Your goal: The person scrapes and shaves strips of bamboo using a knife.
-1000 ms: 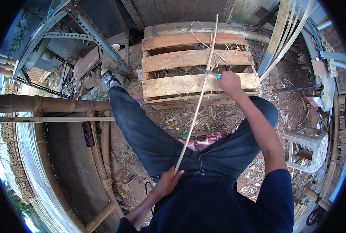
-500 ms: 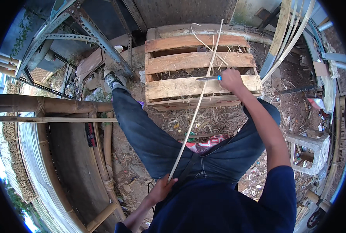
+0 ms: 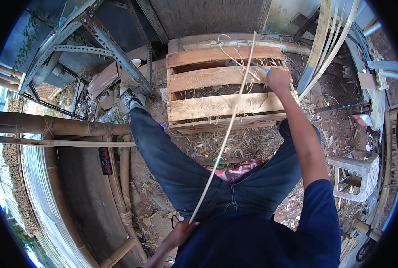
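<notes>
A long, thin, pale strip (image 3: 230, 125), bamboo or similar wood, runs slantwise from near my waist up over the slatted wooden crate (image 3: 208, 107). Its lower end is in my left hand (image 3: 181, 233), closed around it beside my hip. My right hand (image 3: 279, 81) is closed on a knife with a bit of blue handle (image 3: 267, 71) showing. The blade points left toward the upper part of the strip; whether it touches is too small to tell. Thin curled shavings (image 3: 234, 56) lie on the crate's slats.
Bamboo rails (image 3: 73, 122) and a bench-like frame stand at my left. A perforated metal frame (image 3: 105, 38) is at the far left. Long split strips (image 3: 330, 49) lean at the far right. A pale stool (image 3: 355, 174) stands to my right, with scraps on the ground.
My right hand with the knife has moved farther away, up along the strip. My left hand has drawn back slightly, and the strip's far tip has come nearer.
</notes>
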Action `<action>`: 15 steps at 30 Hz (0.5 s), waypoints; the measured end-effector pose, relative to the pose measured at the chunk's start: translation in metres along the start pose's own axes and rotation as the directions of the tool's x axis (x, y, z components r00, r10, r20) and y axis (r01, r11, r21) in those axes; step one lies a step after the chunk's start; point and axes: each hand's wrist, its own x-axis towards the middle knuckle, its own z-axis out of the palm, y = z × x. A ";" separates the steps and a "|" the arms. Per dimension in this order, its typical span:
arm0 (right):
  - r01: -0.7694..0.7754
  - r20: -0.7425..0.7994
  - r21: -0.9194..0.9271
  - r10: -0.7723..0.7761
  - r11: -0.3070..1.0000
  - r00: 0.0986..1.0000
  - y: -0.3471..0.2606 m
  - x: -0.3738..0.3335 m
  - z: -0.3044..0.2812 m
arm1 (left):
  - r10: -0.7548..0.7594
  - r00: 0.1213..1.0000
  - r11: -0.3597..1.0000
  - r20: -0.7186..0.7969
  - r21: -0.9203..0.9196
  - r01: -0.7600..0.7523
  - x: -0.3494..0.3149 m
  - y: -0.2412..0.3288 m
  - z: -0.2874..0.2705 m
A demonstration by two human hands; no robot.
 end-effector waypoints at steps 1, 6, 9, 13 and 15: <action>-0.046 -0.003 -0.020 0.046 0.999 0.999 0.029 0.018 0.004 | 0.091 0.996 0.996 -0.015 0.019 -0.091 -0.006 -0.015 0.002; -0.021 0.043 0.240 0.011 0.970 0.999 0.030 -0.013 -0.015 | 0.105 0.991 0.988 0.086 0.103 -0.114 0.003 -0.001 -0.004; -0.161 0.093 0.650 0.133 0.743 0.987 0.027 -0.069 -0.013 | 0.147 0.987 0.989 0.060 -0.028 -0.145 0.025 0.021 -0.003; -0.158 0.228 0.742 -0.024 0.651 0.973 -0.018 -0.158 -0.014 | 0.122 0.992 0.993 -0.019 0.005 -0.122 0.054 0.031 -0.015; -0.095 0.321 0.669 -0.171 0.737 0.932 -0.045 -0.196 -0.017 | 0.280 0.949 0.947 -0.145 0.203 -0.248 0.068 0.048 -0.024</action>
